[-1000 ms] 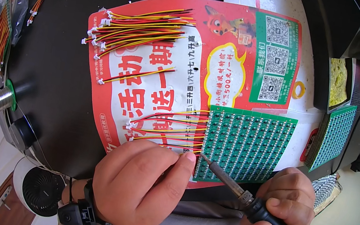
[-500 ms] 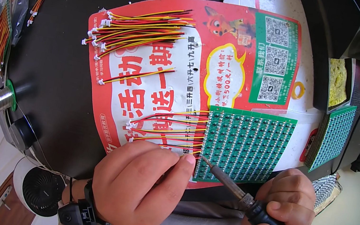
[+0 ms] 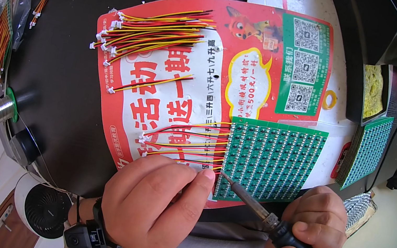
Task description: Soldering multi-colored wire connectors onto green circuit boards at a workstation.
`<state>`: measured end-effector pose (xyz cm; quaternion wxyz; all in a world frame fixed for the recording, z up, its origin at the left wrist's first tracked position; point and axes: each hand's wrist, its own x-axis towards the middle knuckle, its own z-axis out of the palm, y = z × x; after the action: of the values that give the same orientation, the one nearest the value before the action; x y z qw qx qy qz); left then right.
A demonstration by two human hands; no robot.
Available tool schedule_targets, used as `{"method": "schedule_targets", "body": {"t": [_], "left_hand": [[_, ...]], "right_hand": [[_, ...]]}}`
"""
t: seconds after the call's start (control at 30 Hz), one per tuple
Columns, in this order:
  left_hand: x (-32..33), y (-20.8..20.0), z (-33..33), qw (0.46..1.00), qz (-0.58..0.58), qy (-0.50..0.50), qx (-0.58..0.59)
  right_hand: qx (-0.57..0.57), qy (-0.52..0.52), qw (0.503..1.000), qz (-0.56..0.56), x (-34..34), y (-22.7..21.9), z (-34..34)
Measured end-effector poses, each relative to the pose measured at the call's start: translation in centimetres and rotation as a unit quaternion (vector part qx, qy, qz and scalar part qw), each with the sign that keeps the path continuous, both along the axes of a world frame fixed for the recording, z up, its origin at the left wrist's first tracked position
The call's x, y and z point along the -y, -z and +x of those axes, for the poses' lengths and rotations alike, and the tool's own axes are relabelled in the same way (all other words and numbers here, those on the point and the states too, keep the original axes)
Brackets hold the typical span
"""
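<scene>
A green circuit board panel (image 3: 272, 163) lies on a printed red and white sheet. Along its left edge, several connector cables (image 3: 186, 131) run out with red, black and yellow wires. My left hand (image 3: 155, 204) pinches wires at the board's lower left edge; its fingertips cover part of them. In my right hand (image 3: 312, 229) is a soldering iron (image 3: 302, 243), gripped by its black handle. The iron's tip touches or sits very near the left edge of the board, just right of my left fingertips; contact is too small to tell.
A pile of loose cables (image 3: 156, 34) rests on the printed sheet (image 3: 110, 50). At the left stands a solder wire spool (image 3: 0, 110), with bagged cables (image 3: 0, 46) beyond. A yellow sponge (image 3: 372, 93) and stacked green boards (image 3: 366, 151) are on the right, near a yellow ring (image 3: 329, 100).
Almost nothing differs. Both hands, the soldering iron and the board hold nearly the same places.
</scene>
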<state>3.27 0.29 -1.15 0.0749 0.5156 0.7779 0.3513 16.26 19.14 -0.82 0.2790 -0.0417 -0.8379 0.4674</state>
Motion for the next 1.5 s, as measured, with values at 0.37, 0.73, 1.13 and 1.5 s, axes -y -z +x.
{"method": "schedule_targets", "body": {"t": [0.37, 0.73, 1.13, 1.5], "left_hand": [[0.1, -0.2, 0.0, 1.000, -0.010, 0.003, 0.002], [-0.3, 0.5, 0.3, 1.000, 0.012, -0.018, -0.011], [-0.9, 1.5, 0.8, 0.996, 0.054, -0.049, -0.046], [0.4, -2.3, -1.2, 0.977, 0.089, -0.158, -0.112]], "right_hand": [[-0.019, -0.001, 1.000, 0.008, -0.1, 0.2, -0.2], [-0.064, 0.035, 0.997, 0.017, 0.4, 1.0, -0.3], [0.037, -0.111, 0.991, 0.067, -1.7, -0.6, 1.5], [-0.067, -0.109, 0.801, -0.585, 4.3, -3.7, 5.3]]}}
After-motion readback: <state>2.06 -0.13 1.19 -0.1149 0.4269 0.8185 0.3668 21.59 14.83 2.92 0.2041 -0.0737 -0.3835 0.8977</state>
